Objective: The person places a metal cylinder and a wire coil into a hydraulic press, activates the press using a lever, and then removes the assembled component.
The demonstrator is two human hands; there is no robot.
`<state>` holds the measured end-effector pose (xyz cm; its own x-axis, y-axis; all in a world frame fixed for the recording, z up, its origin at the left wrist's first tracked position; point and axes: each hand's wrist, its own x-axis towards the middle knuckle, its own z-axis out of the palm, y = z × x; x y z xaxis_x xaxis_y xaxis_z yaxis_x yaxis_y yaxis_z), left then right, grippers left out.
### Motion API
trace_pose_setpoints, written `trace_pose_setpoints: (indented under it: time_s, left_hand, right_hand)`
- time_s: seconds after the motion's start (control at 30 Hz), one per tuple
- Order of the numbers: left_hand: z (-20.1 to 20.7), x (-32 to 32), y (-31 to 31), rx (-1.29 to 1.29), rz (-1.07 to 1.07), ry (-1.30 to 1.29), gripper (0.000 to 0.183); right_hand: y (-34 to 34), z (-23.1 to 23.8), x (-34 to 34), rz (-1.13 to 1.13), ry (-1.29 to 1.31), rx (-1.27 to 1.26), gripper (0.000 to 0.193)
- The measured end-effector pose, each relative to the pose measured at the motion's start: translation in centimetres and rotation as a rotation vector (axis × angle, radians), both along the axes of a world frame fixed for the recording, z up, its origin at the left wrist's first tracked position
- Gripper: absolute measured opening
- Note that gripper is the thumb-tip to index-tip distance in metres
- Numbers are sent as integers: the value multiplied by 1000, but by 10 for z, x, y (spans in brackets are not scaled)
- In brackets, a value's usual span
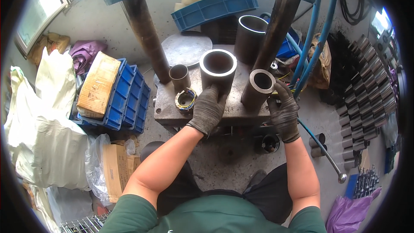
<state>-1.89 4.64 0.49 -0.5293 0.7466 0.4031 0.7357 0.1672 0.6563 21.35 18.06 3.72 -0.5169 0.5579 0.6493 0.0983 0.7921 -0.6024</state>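
Observation:
A wide, thick-walled metal tube (218, 75) stands upright on the steel press table (168, 99). My left hand (209, 110), in a dark grey work glove, grips its near lower side; some fingertips are hidden against it. Right of it, a narrower thick-walled tube (254, 95) leans slightly. My right hand (284, 114), gloved alike, is beside that tube with fingers and thumb apart, the fingertips close to its rim. Near my left hand stand a small short tube (180, 78) and a ring wound with coloured wires (185, 100).
Press columns (148, 39) rise behind the tubes, near another large tube (250, 39) and a round plate (186, 47). Blue crates (129, 99) and a carton (99, 84) sit left. A ball-ended lever (323, 157) slants at right, before stacked metal tubes (366, 90).

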Motion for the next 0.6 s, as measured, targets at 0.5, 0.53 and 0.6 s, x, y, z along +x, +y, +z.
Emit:
trace_pose_setpoints:
  time_s: [0.5,0.53,0.6]
  left_hand:
    - [48,-60,-26,-63,-29,-73,18]
    - [60,-60,-39,-112,17,-78,18]
    - [63,-67,-54,-184,15,-117,21]
  right_hand:
    - [-28,5,22,209,-186,-701,27]
    - [-30,4,20,234,-189,-700,27]
    - [-27,-2,19,204,-173,-689,27]
